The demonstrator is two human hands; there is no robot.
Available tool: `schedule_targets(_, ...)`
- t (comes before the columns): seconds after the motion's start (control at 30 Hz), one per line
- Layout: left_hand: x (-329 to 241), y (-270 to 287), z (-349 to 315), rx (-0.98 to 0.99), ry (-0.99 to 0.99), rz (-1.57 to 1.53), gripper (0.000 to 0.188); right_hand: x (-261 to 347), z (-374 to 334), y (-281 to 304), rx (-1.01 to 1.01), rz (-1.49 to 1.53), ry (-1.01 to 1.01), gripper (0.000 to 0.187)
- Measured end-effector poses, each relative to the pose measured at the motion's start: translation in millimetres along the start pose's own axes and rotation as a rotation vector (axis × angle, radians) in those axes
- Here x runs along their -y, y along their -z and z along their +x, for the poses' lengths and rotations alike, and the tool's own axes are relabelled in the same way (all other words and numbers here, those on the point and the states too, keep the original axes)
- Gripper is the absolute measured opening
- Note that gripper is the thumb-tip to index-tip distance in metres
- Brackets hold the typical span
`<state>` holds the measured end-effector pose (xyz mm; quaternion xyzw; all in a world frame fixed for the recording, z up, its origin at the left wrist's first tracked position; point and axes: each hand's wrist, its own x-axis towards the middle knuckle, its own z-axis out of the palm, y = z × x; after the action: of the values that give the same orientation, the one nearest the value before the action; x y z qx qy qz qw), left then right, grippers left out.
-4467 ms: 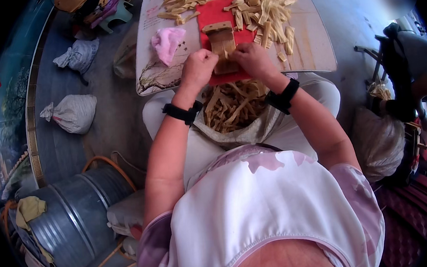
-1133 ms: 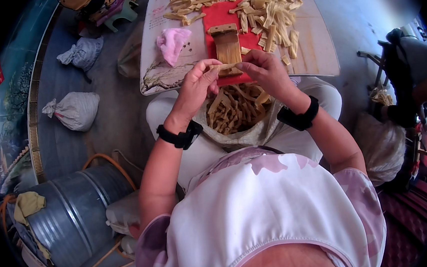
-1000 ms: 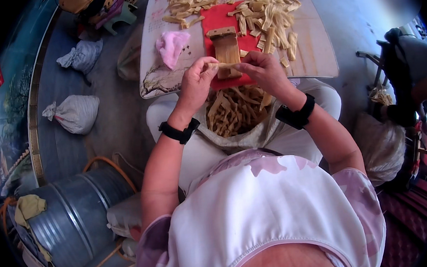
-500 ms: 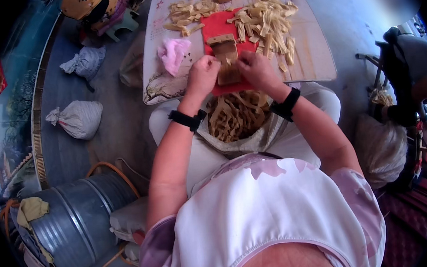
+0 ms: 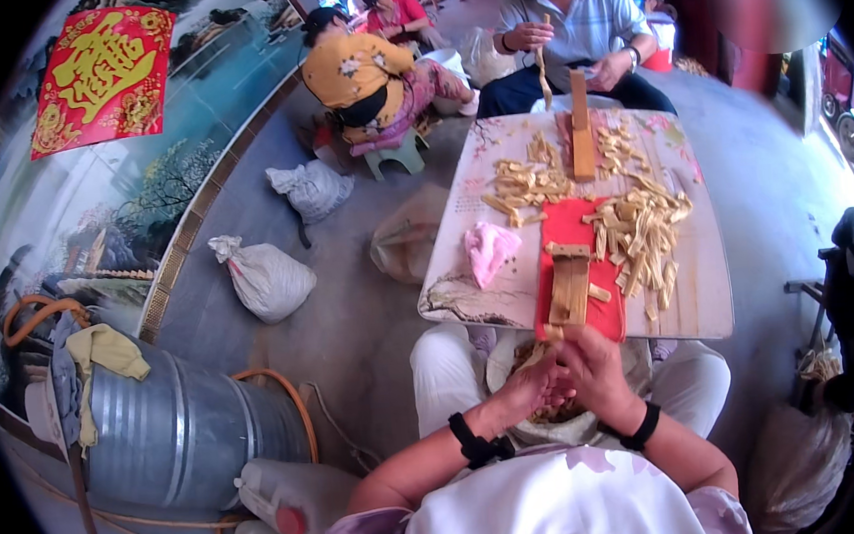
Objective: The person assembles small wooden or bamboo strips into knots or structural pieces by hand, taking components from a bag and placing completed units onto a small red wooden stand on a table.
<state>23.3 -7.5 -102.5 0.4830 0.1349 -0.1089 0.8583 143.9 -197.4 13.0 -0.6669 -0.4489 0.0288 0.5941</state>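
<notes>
My left hand (image 5: 535,387) and my right hand (image 5: 601,376) meet over a pale sack (image 5: 568,431) between my knees, with tan dried strips in it. My right fingers are closed at a tan strip (image 5: 554,333) whose end pokes out beyond them. The left hand lies palm up against the right, its fingers loosely curled and apart; nothing shows in it. Just past my hands, a grooved wooden block (image 5: 570,291) with a raised crosspiece rests on a red cloth (image 5: 603,273) at the table's near edge.
On the low table (image 5: 448,275) lie a pile of tan strips (image 5: 639,225), a pink cloth (image 5: 491,250) and a long wooden bar (image 5: 582,139). A co-worker (image 5: 578,19) across it holds a strip. Tied sacks (image 5: 266,280) and a metal drum (image 5: 192,406) stand left.
My hands have left the wooden block, come back toward me and met over the sack. The view has tilted up and left, bringing in co-workers beyond the table.
</notes>
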Motion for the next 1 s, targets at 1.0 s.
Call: schedule_targets(1.0,-83.5,-85.9,-60.4,-0.509,-1.068,1.28,0.047,31.7,10.3,4.7,0.138,1.17,-0.788,0.015)
